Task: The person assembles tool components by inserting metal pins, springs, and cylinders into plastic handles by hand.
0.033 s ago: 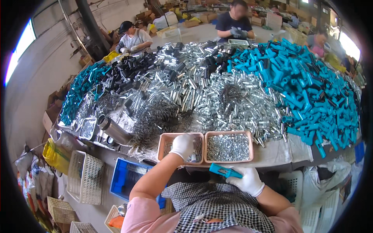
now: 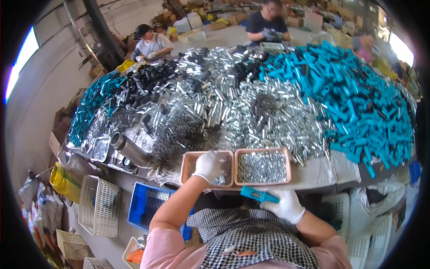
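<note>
My right hand, in a white glove, grips a teal plastic tool handle with a slot along its upper side. It is held in front of my apron, just off the table's near edge. My left hand, also gloved in white, is down in the left pink tray, which holds slim metal pins. Its fingertips are blurred and partly hidden among them. Beside it, touching or nearly so, stands a second pink tray full of small shiny metal pieces.
Teal handles are heaped at right, metal tubes in the middle, dark springs nearer. A steel flask lies left of the trays. A blue crate and white basket stand below. Other people sit across the table.
The teal handle has turned slightly in my right hand, so its slot shows more. My left hand stays in the left tray with a small shift. The whole view has moved a little.
</note>
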Motion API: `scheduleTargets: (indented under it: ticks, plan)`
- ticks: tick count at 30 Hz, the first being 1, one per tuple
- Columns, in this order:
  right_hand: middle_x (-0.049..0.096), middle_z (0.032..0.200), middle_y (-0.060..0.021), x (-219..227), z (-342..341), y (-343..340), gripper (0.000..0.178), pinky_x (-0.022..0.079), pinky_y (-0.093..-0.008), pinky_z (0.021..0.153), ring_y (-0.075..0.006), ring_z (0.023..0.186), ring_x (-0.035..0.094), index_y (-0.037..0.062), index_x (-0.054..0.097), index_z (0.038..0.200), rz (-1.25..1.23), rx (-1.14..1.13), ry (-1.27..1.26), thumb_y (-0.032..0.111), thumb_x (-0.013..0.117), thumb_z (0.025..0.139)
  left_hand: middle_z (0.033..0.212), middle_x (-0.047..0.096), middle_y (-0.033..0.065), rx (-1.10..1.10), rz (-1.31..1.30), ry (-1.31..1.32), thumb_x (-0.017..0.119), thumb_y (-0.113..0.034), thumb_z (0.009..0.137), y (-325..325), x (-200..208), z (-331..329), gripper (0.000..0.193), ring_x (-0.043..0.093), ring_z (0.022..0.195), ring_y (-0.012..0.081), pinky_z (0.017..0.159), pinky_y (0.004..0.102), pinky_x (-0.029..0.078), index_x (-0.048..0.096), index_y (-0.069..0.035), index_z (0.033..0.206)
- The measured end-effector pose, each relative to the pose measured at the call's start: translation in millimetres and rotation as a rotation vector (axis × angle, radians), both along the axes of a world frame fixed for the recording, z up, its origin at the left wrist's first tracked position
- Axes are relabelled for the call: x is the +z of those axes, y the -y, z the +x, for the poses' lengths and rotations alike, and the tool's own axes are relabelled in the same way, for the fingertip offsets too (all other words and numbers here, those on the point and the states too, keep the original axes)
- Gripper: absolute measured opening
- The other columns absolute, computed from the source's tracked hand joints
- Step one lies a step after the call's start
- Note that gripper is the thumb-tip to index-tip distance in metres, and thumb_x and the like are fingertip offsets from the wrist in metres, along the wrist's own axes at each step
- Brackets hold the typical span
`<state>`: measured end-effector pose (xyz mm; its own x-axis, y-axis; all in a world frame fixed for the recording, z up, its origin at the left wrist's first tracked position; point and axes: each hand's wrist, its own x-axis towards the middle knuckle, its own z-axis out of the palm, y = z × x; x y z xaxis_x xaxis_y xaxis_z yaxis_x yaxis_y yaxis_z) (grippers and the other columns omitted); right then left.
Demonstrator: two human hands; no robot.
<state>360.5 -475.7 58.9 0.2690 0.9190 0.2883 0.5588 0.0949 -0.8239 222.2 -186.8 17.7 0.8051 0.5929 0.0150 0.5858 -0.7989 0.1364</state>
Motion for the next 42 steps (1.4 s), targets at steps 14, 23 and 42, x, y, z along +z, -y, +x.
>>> scheduleTargets:
  ticks: [14,23,42]
  plan:
    - [0.071,0.094,-0.0156,16.7,-0.9,18.7,0.045,0.056,-0.0378,0.071,-0.0344,0.083,0.069,0.0103,0.07,0.114,0.04,-0.085,0.153,0.027,0.082,0.074,0.103,0.072,0.0123,-0.488,-0.54,0.814,0.064,-0.023,0.097,126.1,73.6,-29.8,0.02,0.066,0.108,0.0316,0.09,0.04,0.051,0.062,-0.004,0.095]
    - [0.069,0.081,-0.0133,22.5,1.3,33.1,0.042,0.054,-0.0397,0.06,-0.0321,0.07,0.068,0.0098,0.072,0.102,-0.021,-0.126,0.31,0.034,0.083,0.07,0.11,0.068,0.0135,-0.612,-0.375,0.816,0.07,-0.01,0.088,153.0,50.2,-5.1,0.014,0.06,0.115,0.0389,0.097,0.0473,0.048,0.057,-0.006,0.092]
    - [0.061,0.064,-0.0076,11.5,-5.2,47.4,0.04,0.048,-0.0393,0.049,-0.028,0.055,0.063,0.0136,0.072,0.094,-0.066,-0.007,0.461,0.045,0.08,0.071,0.099,0.069,0.0174,-0.532,-0.98,0.133,0.076,-0.021,0.084,143.1,61.8,-5.2,0.042,0.069,0.094,0.0267,0.085,0.0347,0.054,0.059,0.0,0.115]
